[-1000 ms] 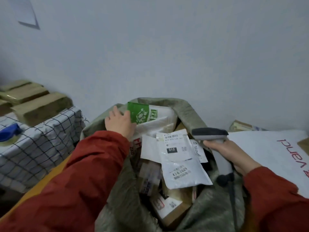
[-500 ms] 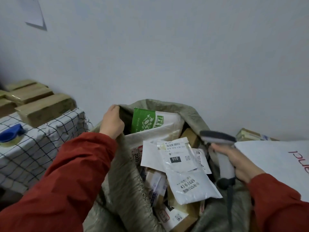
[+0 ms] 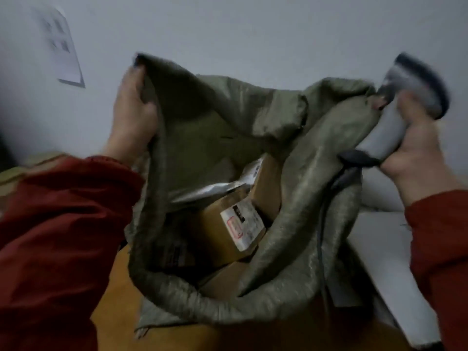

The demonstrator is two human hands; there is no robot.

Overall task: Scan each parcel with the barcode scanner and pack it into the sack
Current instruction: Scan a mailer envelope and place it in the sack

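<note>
A grey-green woven sack stands open in the middle, its mouth pulled up high. My left hand grips the sack's left rim and holds it raised. My right hand grips the grey barcode scanner by its handle at the sack's right rim, its cable hanging down the sack's side. Whether that hand also pinches the rim I cannot tell. Deep inside lie brown cardboard parcels; one shows a white label, and a silver mailer lies behind it. The scanner head is blurred.
A white bag or sheet lies to the right of the sack. An orange-brown surface shows under the sack at the front. A paper sheet hangs on the wall at upper left. Brown boxes sit at far left.
My left hand has hauled the sack's rim upward; my right hand with the scanner rose to the right rim. The parcels have sunk deeper, and the green and white mailers are out of sight.
</note>
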